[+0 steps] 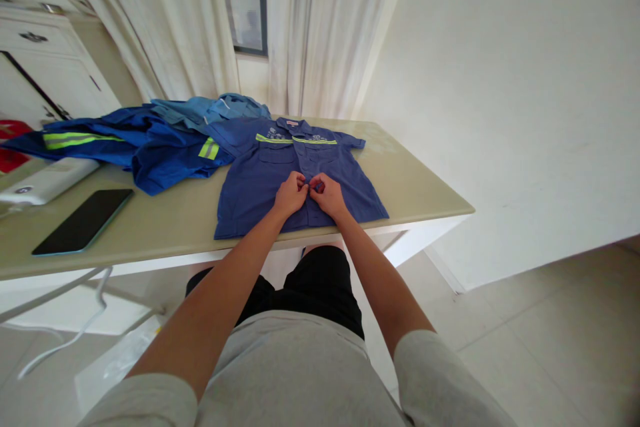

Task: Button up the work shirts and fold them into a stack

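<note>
So, which way does the blue work shirt (255, 193) lie from the hands here? And is one hand closer to it than the other?

Reply: Honestly neither. It's spread face up on the beige table (420, 187) right in front of the person, collar at the far end, hem down by the near edge. So its long axis runs straight away from the body, and the button strip goes right up the middle. The left hand (290, 195) and right hand (327, 195) meet on that strip, a bit below the chest pockets, knuckles almost touching.

OP: Open or closed?

Reply: Both pinched shut on the front of the shirt, fingertips curled in. Can't tell whether there's a button between them, the fingers hide it.

OP: What's the shirt look like?

Reply: Short sleeves, mid blue, a yellow-green reflective band across the chest, a small red label inside the collar. It lies pretty flat, sleeves out to the sides. To the left there's a pile of blue clothes (150, 147) touching its sleeve, and further left a dark phone (85, 220) well apart from it.
</note>
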Tool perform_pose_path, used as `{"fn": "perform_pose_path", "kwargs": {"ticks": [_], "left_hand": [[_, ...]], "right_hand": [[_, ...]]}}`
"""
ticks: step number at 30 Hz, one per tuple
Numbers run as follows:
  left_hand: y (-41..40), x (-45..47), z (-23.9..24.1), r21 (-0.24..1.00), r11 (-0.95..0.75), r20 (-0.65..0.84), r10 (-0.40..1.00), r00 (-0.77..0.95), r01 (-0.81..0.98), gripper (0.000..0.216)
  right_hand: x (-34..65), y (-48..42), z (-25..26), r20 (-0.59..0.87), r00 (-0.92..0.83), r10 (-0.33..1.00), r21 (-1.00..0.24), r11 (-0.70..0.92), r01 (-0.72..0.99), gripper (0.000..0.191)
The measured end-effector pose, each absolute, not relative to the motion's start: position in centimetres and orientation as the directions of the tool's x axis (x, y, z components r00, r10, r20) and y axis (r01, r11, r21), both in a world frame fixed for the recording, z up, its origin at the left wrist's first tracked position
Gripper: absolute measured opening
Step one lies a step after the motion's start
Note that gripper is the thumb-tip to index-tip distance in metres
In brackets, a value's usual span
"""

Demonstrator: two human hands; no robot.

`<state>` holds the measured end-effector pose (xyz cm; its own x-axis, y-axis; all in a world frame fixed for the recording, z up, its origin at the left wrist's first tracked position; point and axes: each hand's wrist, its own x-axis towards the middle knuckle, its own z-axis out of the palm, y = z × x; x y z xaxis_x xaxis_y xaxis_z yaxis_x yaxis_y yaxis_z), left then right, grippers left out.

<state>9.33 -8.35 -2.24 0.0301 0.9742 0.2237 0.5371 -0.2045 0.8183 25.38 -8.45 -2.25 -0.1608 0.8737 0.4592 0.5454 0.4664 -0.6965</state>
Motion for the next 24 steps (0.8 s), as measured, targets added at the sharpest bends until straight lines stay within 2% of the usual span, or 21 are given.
{"fn": "perform_pose_path", "kwargs": {"ticks": [3,8,21,24], "left_hand": [[-8.6,9.33,-2.11,0.813,-0.234,0.25,0.967,0.043,0.533,0.031],[-8.81,9.46,-1.94,0.739,-0.299,0.298,0.949,0.104,0.605,0.013],[-8.88,9.39,-1.81,0.75,-0.27,0.264,0.959,0.101,0.604,0.021],[-9.02,9.39,-1.72,0.748,-0.267,0.263,0.96,0.097,0.607,0.022]], "right_hand": [[25.39,-8.54,-2.21,0.475,-0.169,0.864,-0.674,0.48,0.562,0.014],[25.51,-8.73,-2.15,0.51,-0.13,0.85,-0.639,0.476,0.605,0.01],[25.1,-9.05,-1.73,0.463,-0.176,0.869,-0.609,0.456,0.65,0.015],[25.07,-8.87,-1.9,0.466,-0.175,0.867,-0.595,0.453,0.664,0.011]]}}
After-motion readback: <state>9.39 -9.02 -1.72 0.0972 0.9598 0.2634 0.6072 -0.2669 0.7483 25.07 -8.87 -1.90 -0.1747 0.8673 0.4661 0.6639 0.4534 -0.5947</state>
